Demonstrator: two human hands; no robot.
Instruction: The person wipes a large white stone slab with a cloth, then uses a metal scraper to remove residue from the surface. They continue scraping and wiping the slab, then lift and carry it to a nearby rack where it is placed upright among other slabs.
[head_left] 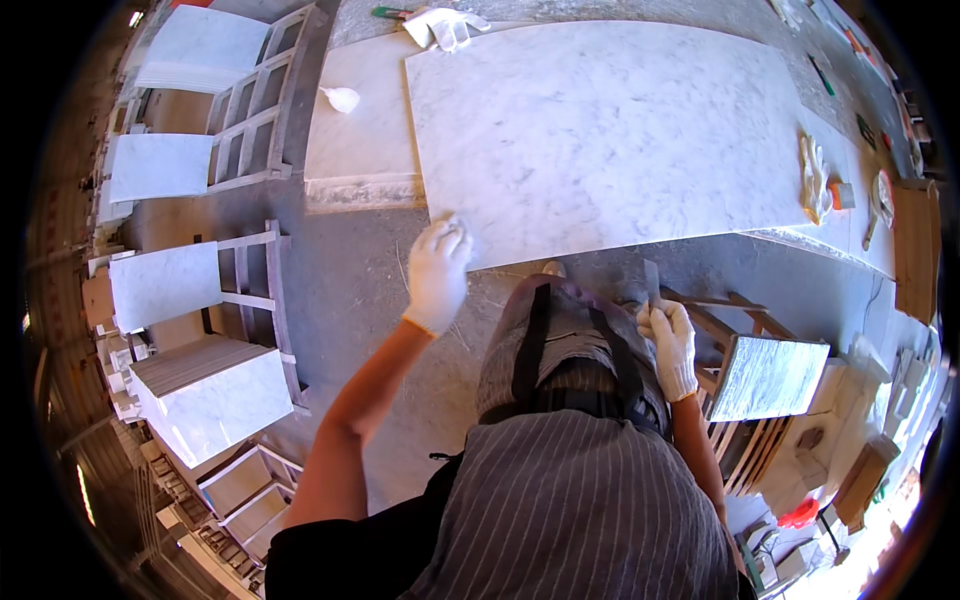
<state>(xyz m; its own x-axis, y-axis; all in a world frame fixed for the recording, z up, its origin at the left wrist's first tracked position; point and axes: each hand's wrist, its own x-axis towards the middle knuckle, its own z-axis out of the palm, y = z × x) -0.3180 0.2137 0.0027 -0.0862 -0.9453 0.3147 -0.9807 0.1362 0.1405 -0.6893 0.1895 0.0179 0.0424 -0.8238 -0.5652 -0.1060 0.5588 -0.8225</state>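
A large white marble slab (610, 135) with grey veining lies across the work surface in front of me. At its near left corner, my left hand (438, 275) in a white glove has its fingers bent and closed over the edge, gripping the corner. Lower right, beside my thigh and apart from the slab, my right hand (670, 345), also gloved, is closed around a flat grey blade-like tool (652, 278) that points up from the fist. The tool's handle end is hidden in the glove. Under the big slab, another pale slab (355, 140) sticks out at the left.
A small white bulb-shaped object (341, 99) and a pair of gloves (445, 27) lie at the far left. More gloves (815, 180) and an orange-and-white block (842, 196) are at the right. Racks with marble pieces (165, 285) stand left; a wooden stand holds a streaked panel (768, 378) nearby right.
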